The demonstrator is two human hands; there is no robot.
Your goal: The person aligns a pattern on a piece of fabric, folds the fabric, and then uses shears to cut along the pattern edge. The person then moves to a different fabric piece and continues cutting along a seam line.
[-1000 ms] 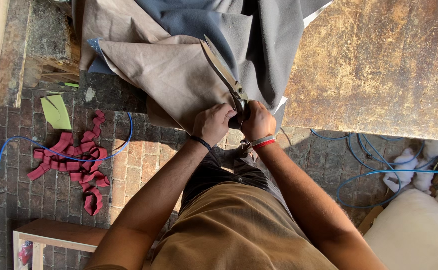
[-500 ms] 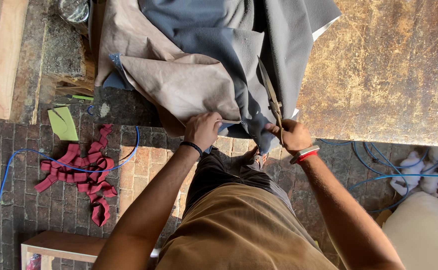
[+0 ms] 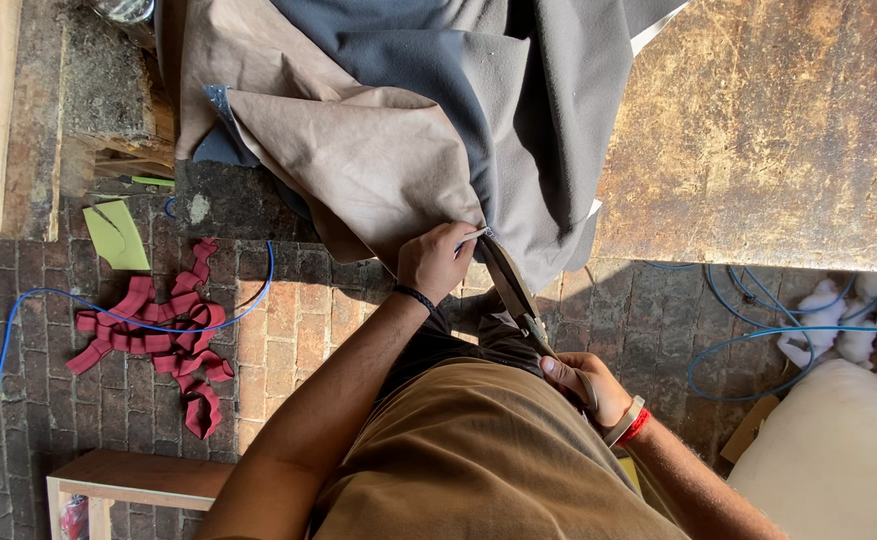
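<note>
A tangle of red fabric strips is lying on the brick floor at the left of the frame, with a thin blue cord looping over it. A green paper scrap is sitting just above the strips. A worn brown bench is filling the upper right. Blue cables are curling at the right beside white stuffing, and a cream cushion is occupying the lower right corner. A wooden frame is showing at the lower left.

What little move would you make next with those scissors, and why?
Probably close the scissors to snip: their tips meet the tan fabric edge that the left hand pinches taut, while the right hand grips the handles.
</note>
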